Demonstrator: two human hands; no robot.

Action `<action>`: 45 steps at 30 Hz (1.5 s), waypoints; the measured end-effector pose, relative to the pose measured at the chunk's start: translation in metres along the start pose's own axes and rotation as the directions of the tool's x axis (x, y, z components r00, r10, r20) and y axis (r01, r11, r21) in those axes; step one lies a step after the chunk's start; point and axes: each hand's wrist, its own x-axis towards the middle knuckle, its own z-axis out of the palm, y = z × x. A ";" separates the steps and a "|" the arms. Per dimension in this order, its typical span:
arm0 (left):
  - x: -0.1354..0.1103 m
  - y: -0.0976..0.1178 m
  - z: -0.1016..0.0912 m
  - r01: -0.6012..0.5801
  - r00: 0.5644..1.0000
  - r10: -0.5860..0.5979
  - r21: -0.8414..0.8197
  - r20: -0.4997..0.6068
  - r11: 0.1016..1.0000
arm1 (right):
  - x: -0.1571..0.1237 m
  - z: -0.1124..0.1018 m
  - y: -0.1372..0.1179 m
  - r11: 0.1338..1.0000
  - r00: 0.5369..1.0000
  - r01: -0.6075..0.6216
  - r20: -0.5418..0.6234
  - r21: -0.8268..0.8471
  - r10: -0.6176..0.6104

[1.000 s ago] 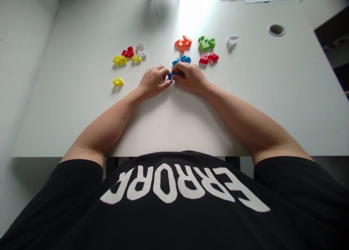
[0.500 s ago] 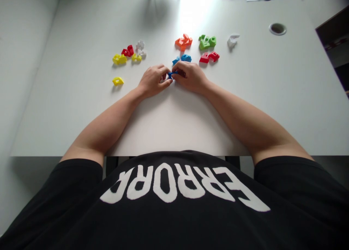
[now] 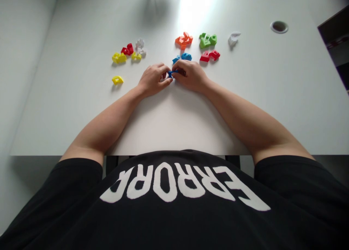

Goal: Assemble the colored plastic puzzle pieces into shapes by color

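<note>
Both hands meet over the middle of the table around a small dark-blue plastic piece (image 3: 171, 74). My right hand (image 3: 192, 75) is closed on it, thumb and fingers gripping its right side. From the left, my left hand (image 3: 153, 80) has its thumb and bent fingers at the other end of the piece, closed about it. Part of the piece is hidden by the fingers. Just beyond the right hand's knuckles lie lighter blue pieces (image 3: 186, 56), partly covered by that hand.
Farther back sit orange pieces (image 3: 184, 41), green pieces (image 3: 207, 41), red pieces (image 3: 209, 56) and a white piece (image 3: 233, 38). Leftward are yellow pieces (image 3: 119, 57), more red (image 3: 127, 49) and white ones (image 3: 140, 43), plus a lone yellow piece (image 3: 117, 80). A round hole (image 3: 279, 27) is at right.
The view has shifted very slightly. Both hands stay around the dark-blue piece, with almost no visible movement.
</note>
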 end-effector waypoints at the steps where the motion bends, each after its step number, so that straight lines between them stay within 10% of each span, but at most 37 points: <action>1: 0.000 0.000 0.000 -0.002 1.000 0.002 0.001 -0.002 1.000 | 0.000 0.000 0.000 1.000 1.000 -0.003 0.000 0.001 0.003; 45: -0.001 0.000 -0.001 0.010 1.000 -0.010 -0.024 -0.002 1.000 | -0.001 -0.002 -0.004 0.999 0.999 -0.047 0.020 -0.020 0.047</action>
